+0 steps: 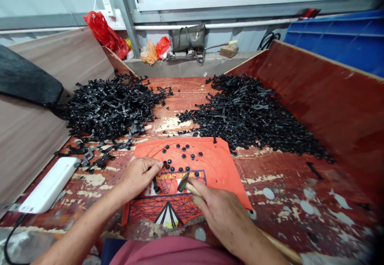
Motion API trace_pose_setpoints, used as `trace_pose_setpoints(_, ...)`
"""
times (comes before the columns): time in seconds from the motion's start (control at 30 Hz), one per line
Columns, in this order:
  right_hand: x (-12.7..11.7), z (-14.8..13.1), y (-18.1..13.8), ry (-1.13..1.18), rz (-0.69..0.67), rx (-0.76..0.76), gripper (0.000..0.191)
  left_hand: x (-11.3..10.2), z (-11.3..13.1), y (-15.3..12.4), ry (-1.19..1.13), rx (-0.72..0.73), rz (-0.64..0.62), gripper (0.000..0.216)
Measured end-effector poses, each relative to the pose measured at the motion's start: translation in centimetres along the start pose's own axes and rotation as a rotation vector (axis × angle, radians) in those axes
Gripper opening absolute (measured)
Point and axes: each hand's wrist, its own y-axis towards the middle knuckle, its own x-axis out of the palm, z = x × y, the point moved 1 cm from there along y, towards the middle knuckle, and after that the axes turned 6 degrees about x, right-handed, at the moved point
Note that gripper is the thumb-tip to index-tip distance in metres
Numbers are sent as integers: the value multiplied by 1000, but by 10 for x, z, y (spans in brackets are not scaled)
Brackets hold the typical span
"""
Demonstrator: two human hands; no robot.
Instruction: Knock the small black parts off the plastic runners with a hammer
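An orange printed cloth (216,161) lies on the bench in front of me, with several small black round caps (184,156) scattered over it. My left hand (142,177) rests at the cloth's left side, thumb and forefinger pinched on a small black round cap (165,163). Just below those fingertips is a short black piece with a round end (156,188). My right hand (214,201) is wrapped round the wooden handle of a small hammer (183,183). The hammer's head is over the cloth, right of the left fingertips; the handle runs back under my right forearm.
Heaps of black linked parts (105,109) and black parts (240,109) stand left and right on the worn red bench (288,181). Wooden boards (318,93) wall both sides. A white power bank (49,185) with a cable lies left. A dark bag (189,39) sits on the back ledge.
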Motion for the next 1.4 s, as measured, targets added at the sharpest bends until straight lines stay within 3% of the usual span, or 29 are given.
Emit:
trace_pose_setpoints(0.1, 1, 0, 0, 11, -10, 10, 43, -1, -2, 1, -45, -1, 1, 49)
trace_pose_setpoints(0.27, -3, -3, 0, 55, -14, 4, 40, 0, 9, 1, 97, 52, -13, 49)
trace_pose_setpoints(0.53, -7, -4, 2, 28, -11, -4, 40, -1, 14, -1, 182, -12, -56, 48)
trace_pose_setpoints(0.93, -33, -20, 32, 7, 170, -162, 43, 2, 15, 2, 244, 10, -61, 40)
trace_pose_setpoints(1.07, -28, -31, 37, 15, 315, -228, 48, 2, 15, 2, 231, 20, -50, 41)
trace_pose_setpoints(1.23, -14, -34, 44, -163, 195, -208, 47, 1, 18, 0, 250, 31, -59, 42)
trace_pose_setpoints(1.4, -16, -36, 46, -124, 263, -194, 47, 2, 20, -3, 274, 36, -41, 45)
